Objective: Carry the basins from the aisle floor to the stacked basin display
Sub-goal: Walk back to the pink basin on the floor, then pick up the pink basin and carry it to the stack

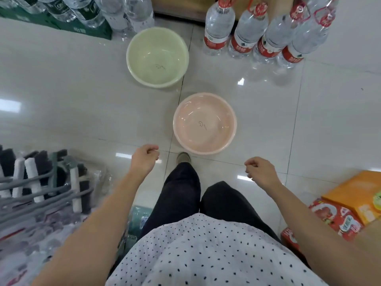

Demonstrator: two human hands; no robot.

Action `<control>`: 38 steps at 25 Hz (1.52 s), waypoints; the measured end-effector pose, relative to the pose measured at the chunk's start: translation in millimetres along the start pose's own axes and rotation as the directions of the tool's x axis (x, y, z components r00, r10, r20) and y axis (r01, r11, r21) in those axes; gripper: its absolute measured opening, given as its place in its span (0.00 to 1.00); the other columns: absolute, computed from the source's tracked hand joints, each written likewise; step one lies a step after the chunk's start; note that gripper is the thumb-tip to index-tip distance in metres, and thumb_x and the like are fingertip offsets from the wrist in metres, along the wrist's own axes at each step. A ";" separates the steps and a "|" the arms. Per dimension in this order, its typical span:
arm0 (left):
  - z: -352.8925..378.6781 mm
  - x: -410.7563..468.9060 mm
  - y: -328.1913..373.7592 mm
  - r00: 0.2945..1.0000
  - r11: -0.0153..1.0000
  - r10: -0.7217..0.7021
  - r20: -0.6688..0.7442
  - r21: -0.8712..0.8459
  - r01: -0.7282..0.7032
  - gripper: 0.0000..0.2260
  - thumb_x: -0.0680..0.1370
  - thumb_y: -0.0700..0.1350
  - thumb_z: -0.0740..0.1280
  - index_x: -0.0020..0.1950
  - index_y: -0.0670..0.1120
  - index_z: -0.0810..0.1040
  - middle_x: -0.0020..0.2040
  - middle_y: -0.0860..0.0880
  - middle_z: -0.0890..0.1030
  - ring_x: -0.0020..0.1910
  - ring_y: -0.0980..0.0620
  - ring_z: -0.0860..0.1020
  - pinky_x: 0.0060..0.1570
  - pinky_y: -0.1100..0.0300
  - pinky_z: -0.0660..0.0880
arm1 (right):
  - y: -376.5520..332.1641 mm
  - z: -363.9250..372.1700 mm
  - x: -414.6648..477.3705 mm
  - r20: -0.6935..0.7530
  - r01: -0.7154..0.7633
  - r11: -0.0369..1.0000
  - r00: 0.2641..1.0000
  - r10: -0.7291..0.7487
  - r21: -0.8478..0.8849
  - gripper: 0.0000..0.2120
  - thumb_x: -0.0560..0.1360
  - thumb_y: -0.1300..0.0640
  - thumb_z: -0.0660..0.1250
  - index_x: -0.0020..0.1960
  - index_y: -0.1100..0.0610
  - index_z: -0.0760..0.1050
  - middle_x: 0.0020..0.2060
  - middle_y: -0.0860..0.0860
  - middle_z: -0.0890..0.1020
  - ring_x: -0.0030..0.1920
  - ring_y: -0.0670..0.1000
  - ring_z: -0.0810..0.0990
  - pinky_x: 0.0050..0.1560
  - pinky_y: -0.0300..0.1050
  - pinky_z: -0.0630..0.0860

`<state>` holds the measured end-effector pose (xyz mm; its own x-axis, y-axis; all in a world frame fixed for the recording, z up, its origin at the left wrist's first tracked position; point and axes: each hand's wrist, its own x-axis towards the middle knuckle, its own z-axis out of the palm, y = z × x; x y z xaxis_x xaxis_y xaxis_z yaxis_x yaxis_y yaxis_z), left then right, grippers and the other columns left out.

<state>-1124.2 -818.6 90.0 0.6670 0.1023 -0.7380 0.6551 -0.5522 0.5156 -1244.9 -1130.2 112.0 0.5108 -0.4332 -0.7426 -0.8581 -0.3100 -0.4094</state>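
Both basins sat upright and empty on the glossy white tile floor (61,89): the round pale-pink plastic basin (204,123) just ahead of the person's shoe (184,158), the round pale-green plastic basin (157,57) farther up the aisle, apart from the pink one. The left hand (144,159) and right hand (260,170) hung above the floor with fingers loosely curled, holding nothing, neither touching a basin. The stacked basin display was not in view, so the carry route could not be judged. Main risks, as a guess: the shoe was very close to the pink basin's rim, so a step forward could kick it and send it sliding on the slick tile. The green basin lay near the row of large clear water bottles with red labels (259,36) and close to the shrink-wrapped bottle pack (132,13); reaching in carelessly could knock a bottle over. Smooth thin rims could slip from a one-handed pinch, and a dropped basin would clatter or crack. The bagged grey-handled brushes (41,182) at left and red and orange cartons (340,215) at right narrowed the aisle, so a turn with basins in hand could snag them.
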 end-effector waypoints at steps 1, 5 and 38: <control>-3.2 18.6 13.5 1.000 1.000 0.005 0.006 0.005 -0.005 0.12 0.74 0.39 0.62 0.56 0.44 0.77 0.43 0.47 0.79 0.46 0.48 0.78 0.53 0.53 0.74 | -1.0 2.0 9.2 0.004 -0.025 1.000 1.000 0.025 -0.001 0.09 0.73 0.63 0.60 0.50 0.60 0.77 0.42 0.53 0.80 0.37 0.51 0.78 0.37 0.41 0.73; 1.2 89.8 48.0 1.000 1.000 -0.013 0.021 0.029 0.013 0.11 0.73 0.39 0.62 0.55 0.44 0.77 0.39 0.50 0.78 0.45 0.49 0.77 0.51 0.53 0.73 | -2.3 13.7 58.5 -0.005 -0.128 0.992 0.992 0.128 0.004 0.09 0.73 0.63 0.59 0.48 0.60 0.77 0.43 0.56 0.81 0.38 0.54 0.79 0.44 0.47 0.76; 156.4 327.9 -60.0 0.958 0.992 0.021 -0.285 0.124 0.015 0.14 0.71 0.40 0.60 0.56 0.45 0.66 0.35 0.54 0.70 0.32 0.52 0.67 0.27 0.60 0.59 | -6.4 102.9 425.8 -0.251 0.042 0.999 0.967 -0.043 -0.010 0.12 0.71 0.55 0.68 0.39 0.55 0.64 0.35 0.49 0.70 0.40 0.55 0.72 0.38 0.47 0.67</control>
<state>-1000.3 -881.3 -251.0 0.7541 0.3225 -0.5721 0.6161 -0.6491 0.4463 -1027.3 -1225.6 -256.2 0.5445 -0.6176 -0.5675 -0.8352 -0.3368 -0.4348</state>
